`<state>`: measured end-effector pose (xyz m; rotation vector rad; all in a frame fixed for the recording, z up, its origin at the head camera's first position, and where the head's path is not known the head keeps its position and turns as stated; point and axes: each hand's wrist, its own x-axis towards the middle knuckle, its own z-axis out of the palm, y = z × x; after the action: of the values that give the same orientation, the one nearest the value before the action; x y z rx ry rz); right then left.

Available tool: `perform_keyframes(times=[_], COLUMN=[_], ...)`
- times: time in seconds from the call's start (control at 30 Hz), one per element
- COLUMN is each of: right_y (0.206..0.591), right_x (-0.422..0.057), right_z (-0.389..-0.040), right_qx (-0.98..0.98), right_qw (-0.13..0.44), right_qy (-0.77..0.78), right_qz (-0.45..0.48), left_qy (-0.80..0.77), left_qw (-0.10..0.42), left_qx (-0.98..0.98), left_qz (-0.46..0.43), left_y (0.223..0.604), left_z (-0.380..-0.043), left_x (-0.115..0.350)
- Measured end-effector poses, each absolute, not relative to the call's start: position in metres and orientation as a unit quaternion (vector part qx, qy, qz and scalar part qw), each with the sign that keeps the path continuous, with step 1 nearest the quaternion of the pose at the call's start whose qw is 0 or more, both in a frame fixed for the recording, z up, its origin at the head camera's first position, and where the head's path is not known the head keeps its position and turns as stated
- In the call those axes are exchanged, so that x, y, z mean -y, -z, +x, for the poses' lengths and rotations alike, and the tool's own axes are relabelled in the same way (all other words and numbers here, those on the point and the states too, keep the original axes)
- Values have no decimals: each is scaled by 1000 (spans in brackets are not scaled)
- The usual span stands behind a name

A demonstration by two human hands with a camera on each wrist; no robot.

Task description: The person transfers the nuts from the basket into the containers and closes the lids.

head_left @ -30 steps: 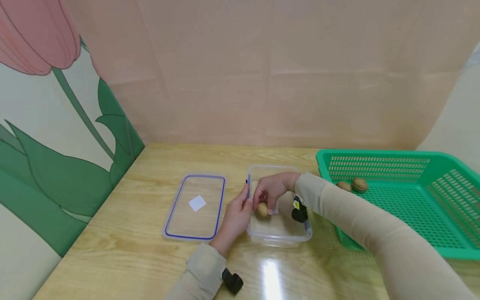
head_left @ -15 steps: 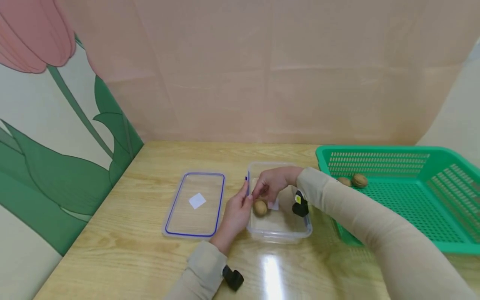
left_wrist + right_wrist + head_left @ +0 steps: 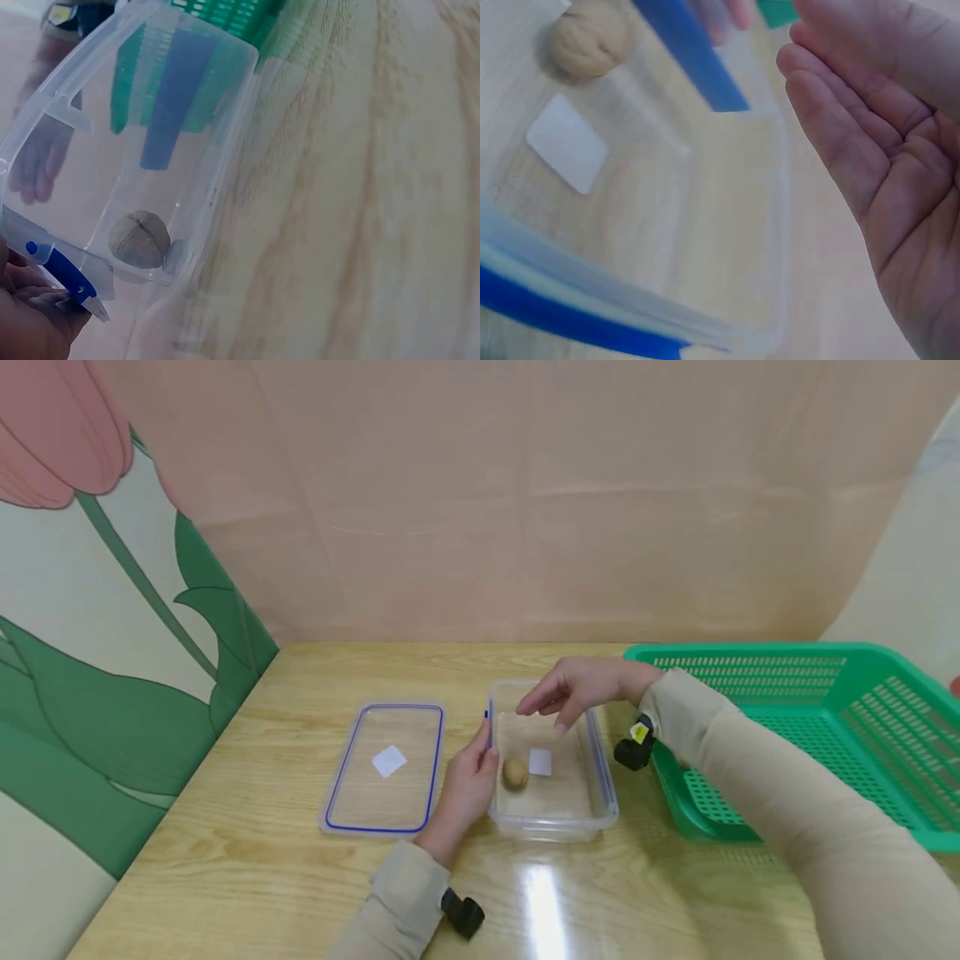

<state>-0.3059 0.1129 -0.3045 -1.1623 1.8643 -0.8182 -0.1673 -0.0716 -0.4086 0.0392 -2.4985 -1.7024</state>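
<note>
1. A single walnut (image 3: 515,774) lay inside a clear plastic container (image 3: 551,823), on its floor and near its left wall; a white square (image 3: 540,762) showed just to its right, at the container's base.
2. The right hand (image 3: 573,687) hung over the far part of the container, well apart from the walnut; its thumb and fingers stood apart and it held nothing.
3. The left hand (image 3: 467,781) rested at the outside of the container's left wall, its fingers extended along it; the left wrist view showed it beside a blue-edged latch (image 3: 67,276).
4. The container stood on a wood-grain worktop (image 3: 262,877); to its left, apart from it, lay a clear lid (image 3: 352,802) with a blue seal and another white square.
5. A green basket (image 3: 810,681) stood to the right; the right sleeve (image 3: 780,793) crossed in front of part of it.
6. Behind the worktop hung a pinkish-beige backdrop (image 3: 480,510); a painted tulip (image 3: 60,427) showed at the left.
</note>
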Motion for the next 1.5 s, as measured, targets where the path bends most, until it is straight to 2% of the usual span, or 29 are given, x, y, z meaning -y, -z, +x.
perform_keyframes(times=[0.27,0.7,1.07,1.23,1.5], right_y=[286,284,299,307,322], right_x=[-153,-222,-277,-300,-321], right_z=[-301,-291,-291,-293,-302], right_qx=[-727,-701,-773,-832,-881], right_qw=[364,306,243,205,228], right_qy=[359,418,426,398,347], right_qz=[-457,-490,-403,-327,-227], left_qy=[571,567,572,569,564], left_qw=[56,41,40,50,66], left_qx=[819,821,817,819,822], left_qz=[19,38,52,46,37], left_y=[407,407,404,405,406], left_z=[-163,-161,-158,-158,-154], left_x=[69,72,79,81,86])
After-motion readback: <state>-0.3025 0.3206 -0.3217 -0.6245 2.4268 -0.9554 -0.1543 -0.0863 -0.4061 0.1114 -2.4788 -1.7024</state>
